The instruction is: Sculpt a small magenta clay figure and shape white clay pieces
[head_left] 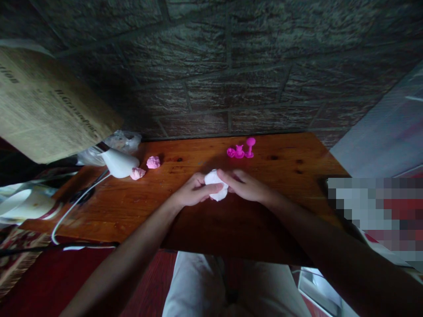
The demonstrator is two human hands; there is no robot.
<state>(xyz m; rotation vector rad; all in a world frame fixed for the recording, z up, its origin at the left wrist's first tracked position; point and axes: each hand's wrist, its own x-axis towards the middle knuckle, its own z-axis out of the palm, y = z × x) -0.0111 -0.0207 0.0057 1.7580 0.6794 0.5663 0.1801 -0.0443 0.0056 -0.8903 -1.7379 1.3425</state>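
Note:
Between my two hands, above the wooden table, is a soft white lump of what looks like modelling clay (217, 184). My left hand (195, 189) grips it from the left, thumb laid across its front. My right hand (243, 185) closes on its right side, with fingers over the upper edge. Beyond the hands stand several bright pink plastic pieces (239, 151), one of them a stem topped by a ball. Two crumbly pale pink lumps, a farther one (153, 162) and a nearer one (138, 173), rest on the table to the left.
A lamp with a white base (120, 164) and a paper-like printed shade (56, 101) stands at the left, its white cord (77, 203) running over the table edge. Behind it lies a clear plastic bag (124, 141). A white cup-like container (28, 204) is at far left. A stone-patterned wall (211, 97) backs the table (191, 152).

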